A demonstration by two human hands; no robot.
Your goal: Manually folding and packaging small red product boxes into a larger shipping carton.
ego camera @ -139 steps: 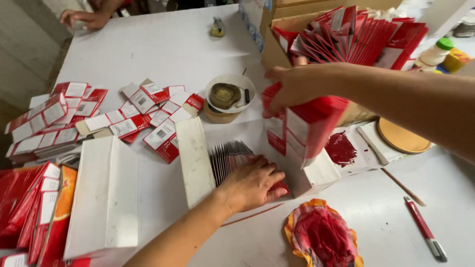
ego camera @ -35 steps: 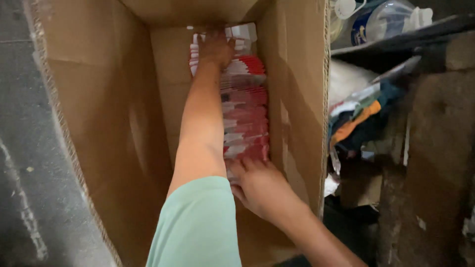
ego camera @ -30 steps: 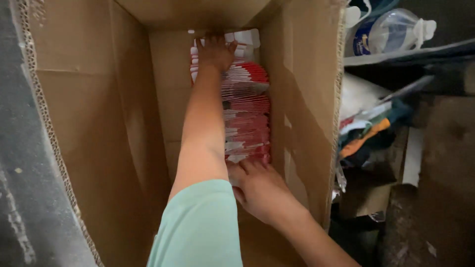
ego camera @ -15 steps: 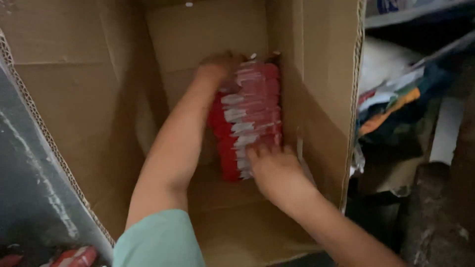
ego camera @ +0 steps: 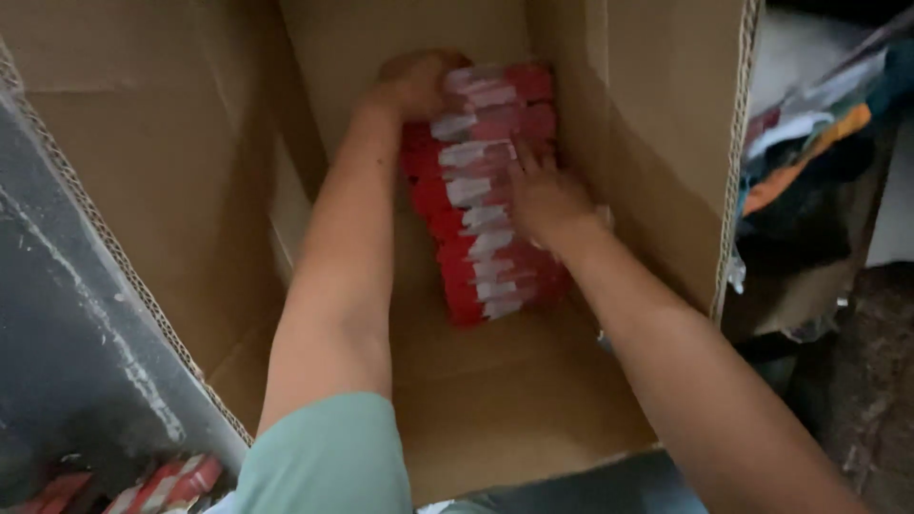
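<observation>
Deep cardboard box (ego camera: 171,190); blurred red-white packets (ego camera: 486,190) under both hands.

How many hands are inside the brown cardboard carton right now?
2. The left hand grips the far end of the red-and-white packet stack; the right hand presses on its top, near the brown cardboard carton wall.

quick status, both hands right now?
Left hand: curled over the far end of the row of red-and-white packets in the cardboard box.
Right hand: open, fingers spread flat on the row.
</observation>
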